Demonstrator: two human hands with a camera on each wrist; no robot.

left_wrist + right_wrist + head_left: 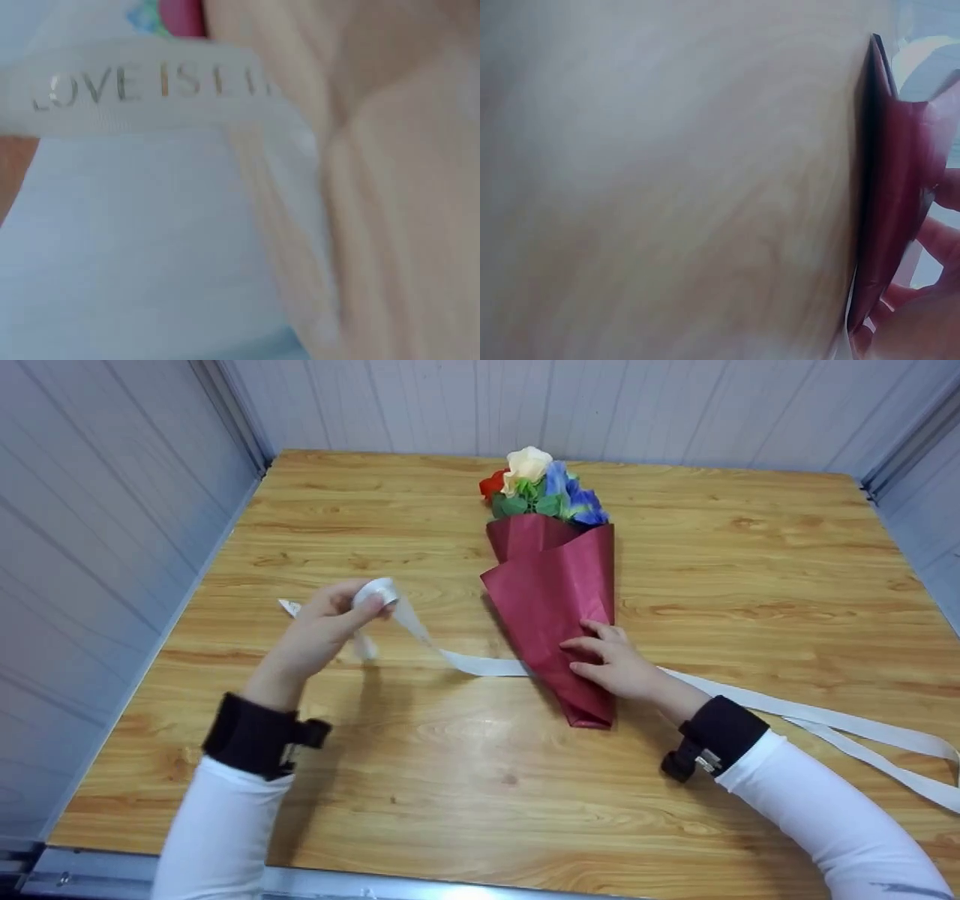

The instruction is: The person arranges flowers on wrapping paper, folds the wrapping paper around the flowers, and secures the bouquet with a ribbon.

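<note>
Left arm: long white sleeve (217,832), plain, close-fitting, with a hem at the wrist. A wide black wristband (251,735) sits directly against the hem. A small black module (311,733) with a rounded end projects from the inner side of the band. The left grip (319,626) is a bare hand.

Right arm: matching white sleeve (825,817), creased along its length, with a dark, illegible marking (907,890) near the lower frame edge. Second black wristband (724,733), same width. Its module (679,763) is black and rounded; a bright metallic fitting (707,761) sits beside it. The right grip (619,664) is likewise bare.
</note>
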